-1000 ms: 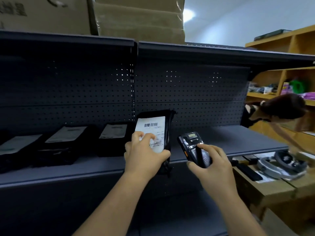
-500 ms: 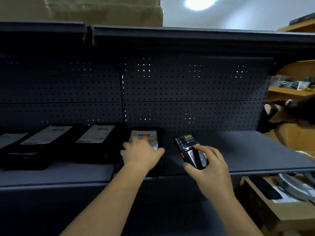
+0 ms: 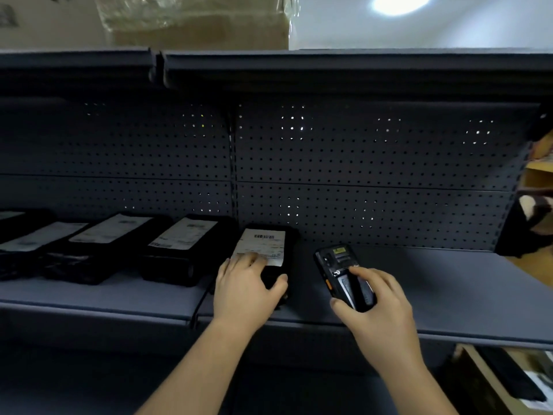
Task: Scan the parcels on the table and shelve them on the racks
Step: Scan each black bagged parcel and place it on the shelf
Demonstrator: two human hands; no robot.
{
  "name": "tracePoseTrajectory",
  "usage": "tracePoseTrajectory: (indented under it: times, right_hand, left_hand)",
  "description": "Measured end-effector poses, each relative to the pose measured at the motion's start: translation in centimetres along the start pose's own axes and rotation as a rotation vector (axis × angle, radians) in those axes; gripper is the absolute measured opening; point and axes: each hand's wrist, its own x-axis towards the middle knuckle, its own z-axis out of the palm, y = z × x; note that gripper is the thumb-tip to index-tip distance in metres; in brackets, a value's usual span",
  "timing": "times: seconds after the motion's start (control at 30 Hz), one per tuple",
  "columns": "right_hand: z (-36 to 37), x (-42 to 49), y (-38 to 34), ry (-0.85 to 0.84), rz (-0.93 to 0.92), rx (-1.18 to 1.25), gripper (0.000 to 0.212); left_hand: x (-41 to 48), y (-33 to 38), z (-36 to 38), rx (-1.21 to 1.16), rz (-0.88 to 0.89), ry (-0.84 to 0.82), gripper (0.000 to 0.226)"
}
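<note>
A black parcel (image 3: 269,244) with a white barcode label lies flat on the dark grey rack shelf (image 3: 434,289), at the right end of a row of similar black parcels. My left hand (image 3: 245,286) grips its near end, fingers over the label's lower edge and thumb on the parcel's right side. To the right, my right hand (image 3: 380,307) holds a black handheld scanner (image 3: 344,277) just above the shelf, its small screen facing up.
Black labelled parcels (image 3: 185,250) (image 3: 101,250) (image 3: 33,250) fill the shelf's left part. A perforated back panel (image 3: 374,175) closes the rear; an upper shelf (image 3: 329,67) carries a wrapped cardboard box (image 3: 194,22). A wooden table (image 3: 490,384) and a person's dark sleeve (image 3: 535,211) are at right.
My left hand brought the parcel from upright in front of the rack down flat onto the shelf beside the row. The right hand with the scanner stayed beside it. My view moved closer.
</note>
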Motion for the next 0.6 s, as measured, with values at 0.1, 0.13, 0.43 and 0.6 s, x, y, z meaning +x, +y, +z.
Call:
tracePoseTrajectory:
  times: [0.1, 0.13, 0.43, 0.6]
  right_hand:
    - [-0.2, -0.1, -0.1, -0.002, -0.003, -0.008, 0.052]
    - [-0.3, -0.1, -0.1, -0.006, -0.002, -0.015, 0.053]
    - [0.8, -1.2, -1.3, -0.071, -0.053, -0.036, 0.055]
    - [4.3, -4.2, -5.6, -0.108, -0.081, 0.032, 0.055]
  left_hand:
    - [1.6, -0.1, 1.0, -0.028, 0.01, -0.016, 0.059]
    - [2.0, -0.1, 1.2, -0.033, 0.009, -0.024, 0.057]
    - [-0.2, -2.2, -0.7, -0.202, 0.102, 0.052, 0.058]
    - [-6.1, -7.8, -6.9, -0.217, 0.127, 0.08, 0.059]
